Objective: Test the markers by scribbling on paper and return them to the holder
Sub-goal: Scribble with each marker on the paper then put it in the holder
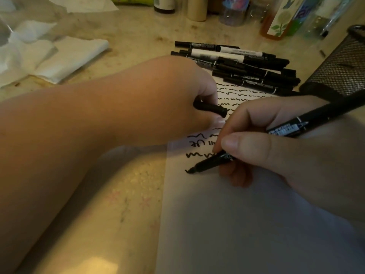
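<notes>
Seen from the head camera: the right hand (276, 139) pinches a black felt-tip marker (262, 143) between thumb and curled fingers, its tip touching a white sheet of paper (227, 214) below rows of black squiggles. The left hand (177, 99), fingers curled, grips a black marker cap (212, 108) and rests on the paper. Beyond, a pile of black markers (246, 66) lies left of a black mesh holder (339, 66).

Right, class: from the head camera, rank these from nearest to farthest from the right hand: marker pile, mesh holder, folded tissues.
From the right hand:
1. Marker pile, just beyond, on the paper's far end.
2. Mesh holder, far right; too close to the pile to rank firmly.
3. Folded tissues, far left.
</notes>
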Motion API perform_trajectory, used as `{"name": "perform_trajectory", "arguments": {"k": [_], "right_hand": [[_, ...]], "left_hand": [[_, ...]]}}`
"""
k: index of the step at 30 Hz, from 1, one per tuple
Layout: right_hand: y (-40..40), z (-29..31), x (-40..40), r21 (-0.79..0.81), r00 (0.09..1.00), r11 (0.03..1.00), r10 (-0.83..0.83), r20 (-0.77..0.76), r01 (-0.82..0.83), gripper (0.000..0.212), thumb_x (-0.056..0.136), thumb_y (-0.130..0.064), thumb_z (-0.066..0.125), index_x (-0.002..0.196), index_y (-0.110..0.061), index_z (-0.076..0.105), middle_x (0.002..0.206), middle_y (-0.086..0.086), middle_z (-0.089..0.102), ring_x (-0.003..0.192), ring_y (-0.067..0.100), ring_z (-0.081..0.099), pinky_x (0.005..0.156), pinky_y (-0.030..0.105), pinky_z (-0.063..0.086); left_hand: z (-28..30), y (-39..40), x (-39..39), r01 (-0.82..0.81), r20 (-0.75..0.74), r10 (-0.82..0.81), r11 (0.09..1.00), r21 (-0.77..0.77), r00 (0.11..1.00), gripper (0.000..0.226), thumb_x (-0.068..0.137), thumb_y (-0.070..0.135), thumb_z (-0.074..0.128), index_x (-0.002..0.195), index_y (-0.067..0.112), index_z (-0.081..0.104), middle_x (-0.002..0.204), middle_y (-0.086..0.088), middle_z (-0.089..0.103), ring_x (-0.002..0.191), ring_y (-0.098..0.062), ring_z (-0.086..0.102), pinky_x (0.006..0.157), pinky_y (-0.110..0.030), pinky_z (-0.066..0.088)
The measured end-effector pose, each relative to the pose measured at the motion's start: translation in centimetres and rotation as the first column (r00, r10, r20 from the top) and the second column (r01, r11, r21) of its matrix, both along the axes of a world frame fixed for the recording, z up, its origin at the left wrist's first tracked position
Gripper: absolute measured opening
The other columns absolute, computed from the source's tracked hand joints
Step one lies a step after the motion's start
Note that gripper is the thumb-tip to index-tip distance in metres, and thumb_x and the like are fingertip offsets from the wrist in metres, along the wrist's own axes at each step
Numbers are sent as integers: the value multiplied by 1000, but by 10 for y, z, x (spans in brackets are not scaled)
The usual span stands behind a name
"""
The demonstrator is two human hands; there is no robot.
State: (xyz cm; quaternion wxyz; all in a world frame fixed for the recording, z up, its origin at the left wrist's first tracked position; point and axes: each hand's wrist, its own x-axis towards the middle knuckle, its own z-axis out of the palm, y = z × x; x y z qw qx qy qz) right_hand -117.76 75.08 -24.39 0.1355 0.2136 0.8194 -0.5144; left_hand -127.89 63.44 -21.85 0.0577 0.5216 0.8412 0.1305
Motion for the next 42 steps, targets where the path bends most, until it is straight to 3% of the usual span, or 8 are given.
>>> {"name": "perform_trajectory", "arguments": {"k": [3,8,15,19,24,28,35,42], "right_hand": [[-4,5,8,16,999,1000,11,-51,-11,62,98,-9,55,38,-18,68,35,6,56,26,17,54,29,16,39],[-12,15,29,-117,874,993,-73,-481,19,15,70,-17,64,66,-3,70,50,11,67,37,16,60,36,19,45],[-4,10,28,-100,859,995,-71,-507,24,16,70,-14,62,64,-2,69,49,12,66,35,16,59,35,19,43],[1,11,28,-65,862,998,-51,-504,21,16,71,-16,61,69,-5,72,51,12,67,38,21,61,37,22,45],[5,11,27,-63,878,998,-40,-477,11,17,72,-18,60,68,-10,74,50,10,67,37,19,60,36,22,44],[12,15,22,-163,870,986,-112,-480,37,22,74,-21,57,60,-17,74,48,7,63,37,16,56,35,22,42],[36,24,22,-492,747,848,-455,-485,197,18,77,-21,59,65,-16,70,47,1,44,38,13,40,40,21,34],[42,24,21,-470,680,848,-495,-541,243,8,79,-16,66,77,-11,61,53,2,51,43,16,44,42,25,36]], "left_hand": [[0,-3,0,-10,3,10,1000,-7,1000,39,74,54,44,97,33,67,75,12,59,62,-3,51,55,-11,36],[-2,-5,-2,15,8,-15,999,47,1000,45,68,57,41,94,32,68,71,12,58,63,-2,52,63,-11,40],[-6,-8,-6,52,35,-57,990,129,998,47,70,62,38,86,30,69,62,12,57,66,-5,55,63,-4,36],[-6,-10,-6,56,12,-58,993,108,998,51,71,67,36,87,31,69,63,8,59,63,-9,55,47,-16,35],[-2,-10,-6,53,28,-56,994,95,998,67,59,74,23,83,30,68,62,7,63,58,-7,58,55,-25,45],[3,-7,-2,-3,79,0,999,44,997,44,59,74,32,63,34,50,55,10,61,53,-4,56,52,-20,33],[5,-6,-2,-90,120,85,995,32,989,18,88,45,47,102,39,57,79,13,62,74,0,56,62,-16,39],[5,-8,-4,-102,122,98,994,28,988,19,86,50,46,100,44,58,77,16,64,71,2,55,59,-17,39]]}}
